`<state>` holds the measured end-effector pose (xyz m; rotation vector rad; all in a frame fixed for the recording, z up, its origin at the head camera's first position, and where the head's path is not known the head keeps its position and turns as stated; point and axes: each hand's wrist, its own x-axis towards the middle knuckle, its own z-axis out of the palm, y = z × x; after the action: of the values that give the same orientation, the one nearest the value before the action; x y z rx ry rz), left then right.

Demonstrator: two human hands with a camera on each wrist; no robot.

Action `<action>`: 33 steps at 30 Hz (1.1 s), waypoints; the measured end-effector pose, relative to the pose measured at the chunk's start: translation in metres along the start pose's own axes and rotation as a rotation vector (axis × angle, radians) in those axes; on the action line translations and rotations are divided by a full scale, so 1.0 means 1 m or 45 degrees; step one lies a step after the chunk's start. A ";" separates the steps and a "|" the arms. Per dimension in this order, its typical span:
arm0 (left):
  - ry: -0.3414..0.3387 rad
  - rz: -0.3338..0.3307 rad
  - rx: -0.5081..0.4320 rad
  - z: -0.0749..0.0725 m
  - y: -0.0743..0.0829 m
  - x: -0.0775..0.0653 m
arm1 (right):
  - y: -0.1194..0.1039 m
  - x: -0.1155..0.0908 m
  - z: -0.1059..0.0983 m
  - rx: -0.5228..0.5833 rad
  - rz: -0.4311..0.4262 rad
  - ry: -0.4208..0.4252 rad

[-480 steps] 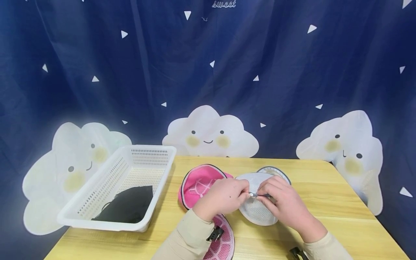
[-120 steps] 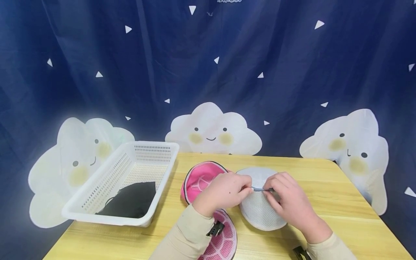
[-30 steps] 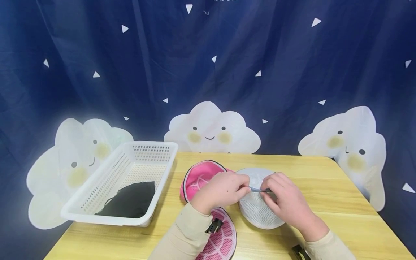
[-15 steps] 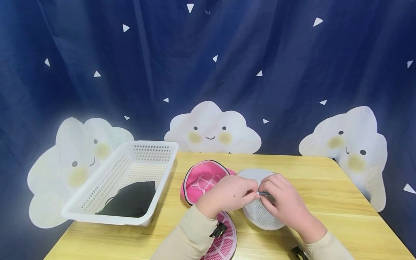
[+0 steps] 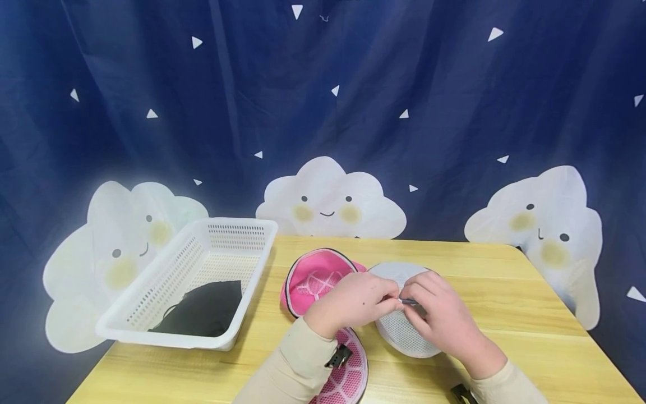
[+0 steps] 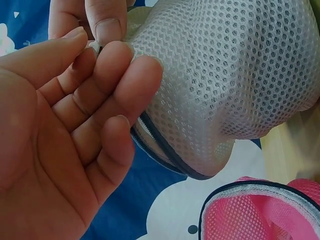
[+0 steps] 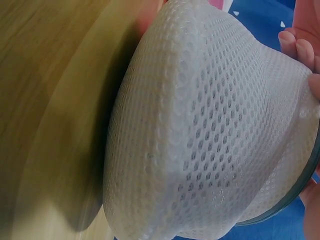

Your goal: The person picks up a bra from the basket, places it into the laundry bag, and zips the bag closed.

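Observation:
A white mesh laundry bag [image 5: 410, 335] with a dark-trimmed zip edge stands on the table between both hands. At the zip, my left hand [image 5: 353, 300] pinches the bag's edge with thumb and fingertips. Close against it, my right hand [image 5: 444, 308] grips the dark edge. In the left wrist view, the fingertips of both hands meet at the top of the bag [image 6: 215, 65], and part of the zip edge hangs below them. The right wrist view shows the bag's rounded mesh side [image 7: 200, 130] bulging out over the wood.
Left of the bag lies a pink mesh laundry bag [image 5: 303, 300], its mouth open and its round pink lid [image 5: 353, 373] under my left forearm. Farther left, a white plastic basket [image 5: 108, 331] holds a black fabric item [image 5: 209, 311]. A dark blue curtain [image 5: 323, 101] hangs behind the table.
Over the last second my left hand has slid right along the edge up to my right hand. The round lid seen behind the white bag 16 seconds ago no longer shows there.

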<state>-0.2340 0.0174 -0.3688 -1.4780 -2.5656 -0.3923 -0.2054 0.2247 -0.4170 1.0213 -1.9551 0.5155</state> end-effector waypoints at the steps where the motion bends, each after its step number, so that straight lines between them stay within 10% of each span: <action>1: -0.005 -0.002 0.003 0.000 0.000 0.000 | 0.000 0.000 0.000 0.002 -0.003 0.001; 33: -0.017 -0.021 -0.012 -0.001 -0.001 -0.002 | -0.002 0.001 -0.001 0.039 -0.009 -0.016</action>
<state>-0.2341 0.0147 -0.3687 -1.4683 -2.5918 -0.3984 -0.2040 0.2236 -0.4159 1.0526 -1.9595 0.5378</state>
